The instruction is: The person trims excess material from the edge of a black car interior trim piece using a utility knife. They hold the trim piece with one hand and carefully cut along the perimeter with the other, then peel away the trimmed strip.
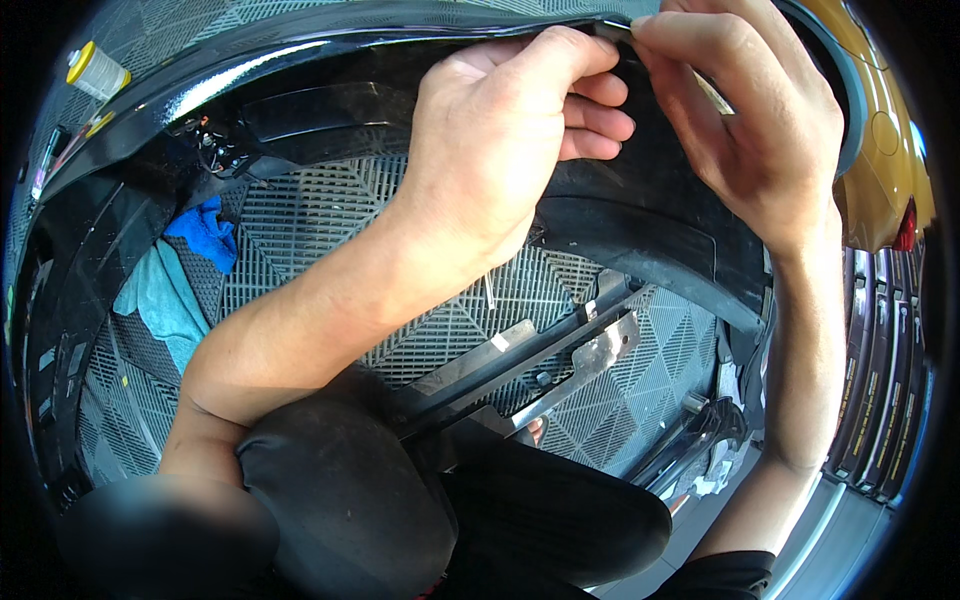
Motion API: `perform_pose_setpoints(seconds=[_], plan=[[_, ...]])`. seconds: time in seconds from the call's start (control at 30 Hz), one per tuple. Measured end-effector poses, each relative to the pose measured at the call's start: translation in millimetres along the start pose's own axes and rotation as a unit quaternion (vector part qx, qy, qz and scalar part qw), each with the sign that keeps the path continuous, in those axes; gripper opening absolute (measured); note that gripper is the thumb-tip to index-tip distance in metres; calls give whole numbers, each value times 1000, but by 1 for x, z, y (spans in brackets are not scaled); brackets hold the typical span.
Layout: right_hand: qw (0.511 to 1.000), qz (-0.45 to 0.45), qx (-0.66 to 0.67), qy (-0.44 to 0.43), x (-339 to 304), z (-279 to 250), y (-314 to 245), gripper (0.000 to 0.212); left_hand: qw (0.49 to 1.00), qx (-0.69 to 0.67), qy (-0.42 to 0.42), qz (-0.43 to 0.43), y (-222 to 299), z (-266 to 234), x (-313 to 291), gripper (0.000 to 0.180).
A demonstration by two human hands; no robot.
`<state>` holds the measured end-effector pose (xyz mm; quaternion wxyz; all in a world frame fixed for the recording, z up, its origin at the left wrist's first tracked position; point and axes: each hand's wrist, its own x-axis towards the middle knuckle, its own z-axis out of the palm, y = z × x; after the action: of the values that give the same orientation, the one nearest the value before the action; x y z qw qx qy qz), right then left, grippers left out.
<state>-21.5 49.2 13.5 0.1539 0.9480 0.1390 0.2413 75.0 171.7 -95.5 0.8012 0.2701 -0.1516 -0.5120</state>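
Note:
A glossy black car bumper [290, 62] arches across the far side, with its inner side toward me. My left hand [510, 120] is closed at its upper edge, thumb and forefinger against the rim and the other fingers curled loosely below. Just to the right, my right hand [750, 110] pinches with thumb and forefinger at the same edge. Between the two sets of fingertips a small pale, shiny spot shows on the rim. Whatever the right fingertips hold is too small to make out.
Blue [205, 235] and teal [165, 300] cloths lie at the left on the grey grid floor [310, 215]. Metal and black bars [530, 350] lie before my knees. A yellow-capped bottle [97, 70] stands far left. A golden car [870, 120] and dark boxes [880, 370] are at right.

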Motion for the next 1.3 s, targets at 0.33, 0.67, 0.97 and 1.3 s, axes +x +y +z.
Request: perform_pose_setpoints(seconds=[0.33, 0.67, 0.97, 1.3], plan=[[995, 50, 7, -82, 15, -21, -10, 21, 1000, 4, 9, -8, 0, 0, 0, 25], [998, 34, 16, -42, 2, -11, -2, 23, 999, 20, 3, -26, 3, 0, -1, 25], [868, -11, 360, 341, -8, 55, 11, 20, 999, 19, -8, -47, 3, 5, 0, 26], [966, 192, 171, 25, -30, -21, -12, 23, 999, 46, -18, -17, 5, 2, 0, 24]])
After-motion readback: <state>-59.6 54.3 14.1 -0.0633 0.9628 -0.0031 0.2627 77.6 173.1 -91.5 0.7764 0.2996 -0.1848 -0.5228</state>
